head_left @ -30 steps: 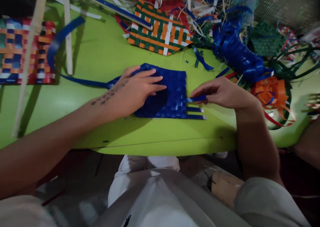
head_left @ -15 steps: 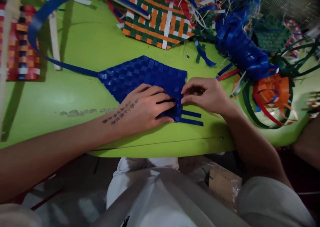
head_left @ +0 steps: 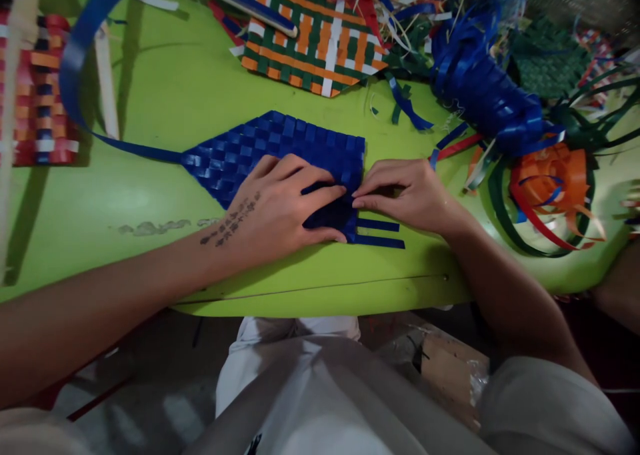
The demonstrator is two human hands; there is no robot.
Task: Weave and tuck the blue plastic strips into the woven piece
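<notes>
Pinching right grip (head_left: 406,191) at weave (head_left: 275,138)

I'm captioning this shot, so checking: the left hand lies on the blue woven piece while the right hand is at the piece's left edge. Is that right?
One slip: the head view shows the right hand at the blue woven piece's right edge, not its left.

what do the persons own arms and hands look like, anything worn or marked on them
Both hands are ungloved and the forearms bare. The left hand has small dark marks in rows, running from its back onto the wrist; whether ink or tattoo, I can't tell. The right hand shows no such marks. The sleeves are short and pale grey.
</notes>
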